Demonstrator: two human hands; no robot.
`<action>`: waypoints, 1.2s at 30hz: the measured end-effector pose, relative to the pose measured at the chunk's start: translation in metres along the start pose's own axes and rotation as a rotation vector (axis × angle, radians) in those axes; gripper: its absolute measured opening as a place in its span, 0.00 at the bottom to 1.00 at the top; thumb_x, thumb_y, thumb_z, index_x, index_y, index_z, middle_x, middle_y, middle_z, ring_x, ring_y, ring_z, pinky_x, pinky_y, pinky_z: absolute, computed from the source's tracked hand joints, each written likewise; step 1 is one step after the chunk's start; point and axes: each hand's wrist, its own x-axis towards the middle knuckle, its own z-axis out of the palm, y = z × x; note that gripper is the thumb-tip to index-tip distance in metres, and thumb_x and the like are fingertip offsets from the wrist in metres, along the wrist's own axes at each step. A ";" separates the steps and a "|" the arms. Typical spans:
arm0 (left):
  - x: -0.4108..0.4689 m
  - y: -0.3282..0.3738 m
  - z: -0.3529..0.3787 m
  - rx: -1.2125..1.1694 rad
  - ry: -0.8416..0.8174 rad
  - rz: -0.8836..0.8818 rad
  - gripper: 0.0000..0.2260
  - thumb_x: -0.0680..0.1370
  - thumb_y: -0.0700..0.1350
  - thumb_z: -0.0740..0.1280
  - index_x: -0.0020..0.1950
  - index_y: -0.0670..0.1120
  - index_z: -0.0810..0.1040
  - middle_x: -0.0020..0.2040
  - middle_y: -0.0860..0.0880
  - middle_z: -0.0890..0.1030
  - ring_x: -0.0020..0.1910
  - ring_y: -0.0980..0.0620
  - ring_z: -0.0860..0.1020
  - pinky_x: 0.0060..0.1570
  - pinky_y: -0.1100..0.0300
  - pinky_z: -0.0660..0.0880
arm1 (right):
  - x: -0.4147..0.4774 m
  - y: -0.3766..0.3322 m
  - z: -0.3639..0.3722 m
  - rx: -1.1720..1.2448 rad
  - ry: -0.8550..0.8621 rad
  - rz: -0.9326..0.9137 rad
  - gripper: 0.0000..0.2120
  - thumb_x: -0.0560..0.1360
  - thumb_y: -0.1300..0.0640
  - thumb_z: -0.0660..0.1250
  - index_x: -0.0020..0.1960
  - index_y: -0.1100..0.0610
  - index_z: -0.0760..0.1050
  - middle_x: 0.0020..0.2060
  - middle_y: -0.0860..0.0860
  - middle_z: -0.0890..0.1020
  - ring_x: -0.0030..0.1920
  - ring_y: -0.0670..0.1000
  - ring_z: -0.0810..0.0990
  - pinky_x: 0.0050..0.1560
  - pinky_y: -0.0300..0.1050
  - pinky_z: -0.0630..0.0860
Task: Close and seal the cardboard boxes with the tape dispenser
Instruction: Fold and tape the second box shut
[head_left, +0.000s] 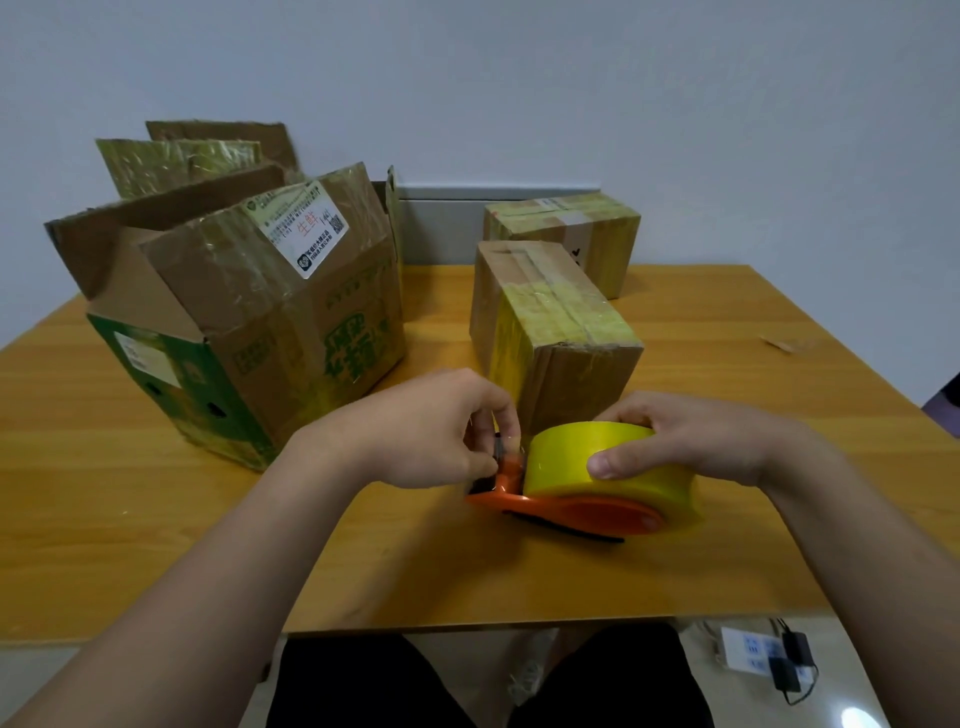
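Right hand (691, 436) cups yellow tape roll (566, 467) on orange plastic tape dispenser (597, 512), front of wooden bench (156, 519); left hand (431, 431) pinches the tape end (513, 449). Light, rigid, sticky: I'd grip the frame.

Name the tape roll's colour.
Yellow. The tape roll, held by the right hand on the orange dispenser, shows best in the head view.

On the wooden worktop (156, 519), the right grip (691, 441) curls round the yellow tape roll (571, 462) on the orange tape dispenser (587, 512). The left grip (415, 431) pinches the dispenser's front end. Behind stand an open box (270, 322) and two taped boxes (550, 338).
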 end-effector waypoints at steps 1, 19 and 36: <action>0.001 0.000 0.000 -0.028 0.008 -0.012 0.09 0.77 0.41 0.74 0.53 0.53 0.82 0.44 0.54 0.83 0.40 0.56 0.83 0.44 0.52 0.82 | 0.001 0.002 -0.001 0.003 0.007 0.007 0.38 0.51 0.25 0.74 0.55 0.44 0.82 0.51 0.39 0.82 0.52 0.44 0.83 0.55 0.47 0.82; 0.000 0.029 0.004 -0.593 0.245 -0.112 0.08 0.77 0.48 0.74 0.47 0.44 0.84 0.42 0.48 0.86 0.45 0.52 0.84 0.46 0.58 0.80 | -0.064 0.002 -0.044 0.150 0.158 -0.023 0.54 0.37 0.25 0.79 0.58 0.50 0.79 0.47 0.49 0.87 0.50 0.55 0.87 0.48 0.51 0.83; 0.013 0.064 -0.020 -0.864 0.327 -0.087 0.11 0.66 0.41 0.77 0.46 0.39 0.83 0.39 0.41 0.85 0.37 0.51 0.84 0.36 0.64 0.81 | -0.089 -0.041 -0.101 0.091 -0.015 0.158 0.18 0.68 0.37 0.76 0.44 0.52 0.87 0.40 0.56 0.86 0.34 0.54 0.84 0.38 0.47 0.80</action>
